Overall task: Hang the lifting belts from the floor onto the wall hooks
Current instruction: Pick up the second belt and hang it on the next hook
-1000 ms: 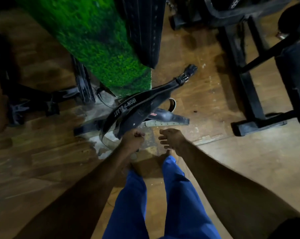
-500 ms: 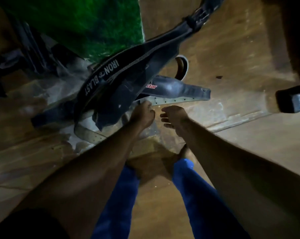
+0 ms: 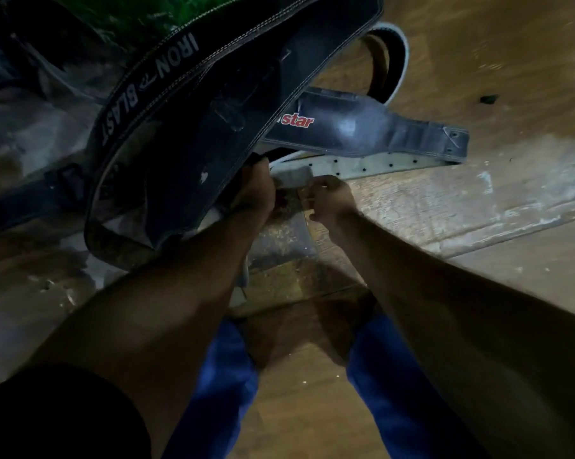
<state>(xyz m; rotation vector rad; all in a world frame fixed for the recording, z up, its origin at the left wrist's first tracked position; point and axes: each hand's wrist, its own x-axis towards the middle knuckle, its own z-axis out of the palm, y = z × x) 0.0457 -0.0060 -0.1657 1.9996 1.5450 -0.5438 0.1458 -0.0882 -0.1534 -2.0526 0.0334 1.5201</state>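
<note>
Bending over the floor [image 3: 478,44], the person works from the single head view, both arms reaching down toward a heap of belts. The left hand [image 3: 254,190] has its fingers clenched round the near edge of the black belt [image 3: 186,104], the one lettered IRON BLAST, which arches up off the boards, apparently gathered so it can be carried while the other hand collects more. The right hand [image 3: 329,197], just right of the left, curls its fingers toward the near end of the pale belt [image 3: 378,165]; whether it already pinches that end or only touches it I cannot tell. A dark belt [image 3: 355,124] marked "star" lies flat just beyond the pale one, and a curled belt [image 3: 392,58] stands on edge farther off. All belts are low, none on a hook; no hooks are in view. Green turf [image 3: 140,14] borders the heap on the far left, crowding that side. To the right the boards lie bare, giving room to draw the pale belt out sideways.
</note>
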